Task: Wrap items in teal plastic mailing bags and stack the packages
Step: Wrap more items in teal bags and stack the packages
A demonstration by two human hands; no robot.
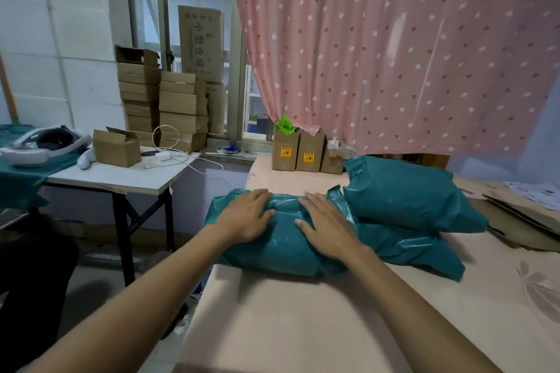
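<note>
A teal plastic package (281,248) lies on the peach-covered surface (303,321) near its left edge. My left hand (247,216) rests flat on the package's left part, fingers spread. My right hand (325,225) lies flat on its middle, fingers pointing away from me. Neither hand grips anything. To the right, a second teal package (406,200) sits on top of a third teal package (424,251), forming a small stack that touches the package under my hands.
Three small brown cartons (307,151) stand at the far edge under a pink dotted curtain (394,54). Flattened cardboard (521,215) lies at right. A white folding table (121,175) at left holds an open box (116,147), cables and white devices. Stacked boxes (169,106) stand behind.
</note>
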